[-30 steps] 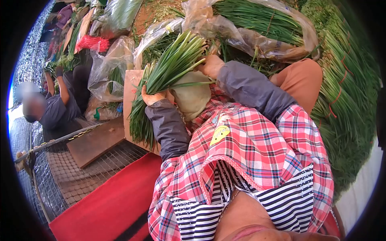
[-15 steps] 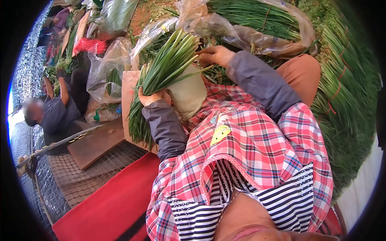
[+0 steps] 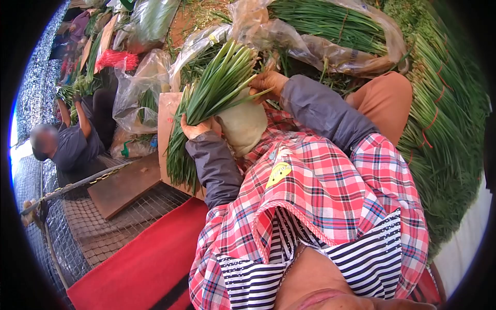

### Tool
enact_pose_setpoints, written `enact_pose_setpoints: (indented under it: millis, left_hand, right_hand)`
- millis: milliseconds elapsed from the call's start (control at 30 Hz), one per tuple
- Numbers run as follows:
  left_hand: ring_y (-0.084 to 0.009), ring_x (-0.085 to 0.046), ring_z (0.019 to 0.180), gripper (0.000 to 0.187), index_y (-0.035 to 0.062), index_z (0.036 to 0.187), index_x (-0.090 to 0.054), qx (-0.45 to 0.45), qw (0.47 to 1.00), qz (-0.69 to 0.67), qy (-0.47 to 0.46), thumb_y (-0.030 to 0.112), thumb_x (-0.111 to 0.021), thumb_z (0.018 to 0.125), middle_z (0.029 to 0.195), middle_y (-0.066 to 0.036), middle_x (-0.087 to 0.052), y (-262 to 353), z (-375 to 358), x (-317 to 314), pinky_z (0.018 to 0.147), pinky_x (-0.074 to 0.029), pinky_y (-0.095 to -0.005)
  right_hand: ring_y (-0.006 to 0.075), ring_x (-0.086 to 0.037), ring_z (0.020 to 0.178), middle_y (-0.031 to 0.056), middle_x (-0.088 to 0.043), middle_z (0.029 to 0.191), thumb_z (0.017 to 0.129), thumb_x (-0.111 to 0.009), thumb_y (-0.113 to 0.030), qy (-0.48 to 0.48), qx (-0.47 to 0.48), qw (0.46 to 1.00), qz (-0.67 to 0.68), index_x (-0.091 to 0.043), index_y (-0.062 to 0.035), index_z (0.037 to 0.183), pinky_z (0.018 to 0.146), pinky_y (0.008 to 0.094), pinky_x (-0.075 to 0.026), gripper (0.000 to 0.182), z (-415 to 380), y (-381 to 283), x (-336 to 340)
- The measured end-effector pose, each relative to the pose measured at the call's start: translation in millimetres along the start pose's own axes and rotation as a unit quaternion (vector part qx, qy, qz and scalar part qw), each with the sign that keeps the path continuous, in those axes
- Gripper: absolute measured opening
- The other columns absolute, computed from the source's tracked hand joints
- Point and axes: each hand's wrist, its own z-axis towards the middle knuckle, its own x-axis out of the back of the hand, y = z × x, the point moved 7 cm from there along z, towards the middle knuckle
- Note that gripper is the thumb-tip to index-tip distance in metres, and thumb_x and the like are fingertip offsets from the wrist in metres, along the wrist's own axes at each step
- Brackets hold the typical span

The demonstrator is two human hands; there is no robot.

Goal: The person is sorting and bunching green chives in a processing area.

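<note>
While the left hand curls around a thick bunch of long, green, pale-ended stalks, held slanting near a flat tan board, the right hand has its fingers bent close to the stem ends, though whether they pinch a stalk I cannot tell.

Looks like a thick bunch of long green stalks, paler at the butt ends. Sits gripped in the left hand, slanting, narrowest at the grip and fanned up and rightward, with one thin strand jutting out at the right hand.
</note>
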Motion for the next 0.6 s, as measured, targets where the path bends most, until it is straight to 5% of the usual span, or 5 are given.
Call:
enact_pose_setpoints:
  millis: [133,200,333,433,600]
  left_hand:
    - [-0.0348,-0.050,0.104,0.047,0.0055,0.113,-0.052,-0.038,0.998,0.036,0.022,0.036,-0.048,0.077,0.115,-0.016,-0.054,0.5,-5.7,-1.5,0.085,-0.038,-0.0517]
    - [-0.0345,-0.050,0.104,0.046,0.0056,0.112,-0.052,-0.048,0.998,0.035,0.025,0.035,-0.048,0.077,0.115,-0.016,-0.054,0.4,-2.8,-1.2,0.085,-0.039,-0.0510]
    - [-0.0333,-0.051,0.103,0.044,0.0057,0.110,-0.053,-0.048,0.996,0.063,-0.033,0.033,-0.050,0.076,0.114,-0.015,-0.055,3.8,13.3,18.7,0.085,-0.040,-0.0495]
    - [-0.0311,-0.051,0.102,0.043,0.0059,0.110,-0.054,-0.094,0.990,0.092,-0.048,0.033,-0.049,0.077,0.113,-0.015,-0.055,2.1,3.5,19.8,0.086,-0.041,-0.0471]
    - [-0.0280,-0.051,0.103,0.043,0.0066,0.113,-0.052,-0.008,0.998,-0.003,-0.066,0.034,-0.045,0.080,0.114,-0.012,-0.055,-2.9,2.9,9.3,0.089,-0.039,-0.0434]
  right_hand:
    - [0.0198,-0.062,0.066,0.0081,-0.064,0.076,0.078,-0.064,-0.023,0.050,0.041,0.971,-0.229,-0.062,-0.0050,0.097,0.061,0.0323,-0.051,0.026,8.1,-5.4,-0.8]
    - [0.0210,-0.062,0.071,0.0098,-0.064,0.079,0.075,-0.062,-0.023,-0.033,0.084,0.882,-0.462,-0.063,-0.0079,0.096,0.065,0.0324,-0.049,0.025,3.1,-3.6,-22.5]
    - [0.0121,-0.054,0.053,0.0048,-0.061,0.064,0.078,-0.056,-0.015,-0.109,0.033,0.768,-0.631,-0.065,-0.0064,0.087,0.051,0.0257,-0.043,0.015,-43.6,15.0,-77.5]
    - [0.0175,-0.060,0.068,0.0096,-0.063,0.074,0.078,-0.057,-0.020,-0.133,-0.089,0.847,-0.507,-0.064,-0.0066,0.089,0.062,0.0299,-0.047,0.019,-76.4,-12.8,-66.7]
    - [0.0091,-0.056,0.056,0.0042,-0.062,0.065,0.081,-0.060,-0.022,-0.048,-0.071,0.888,-0.451,-0.066,-0.0032,0.083,0.052,0.0255,-0.045,0.020,-105.5,-54.4,-18.2]
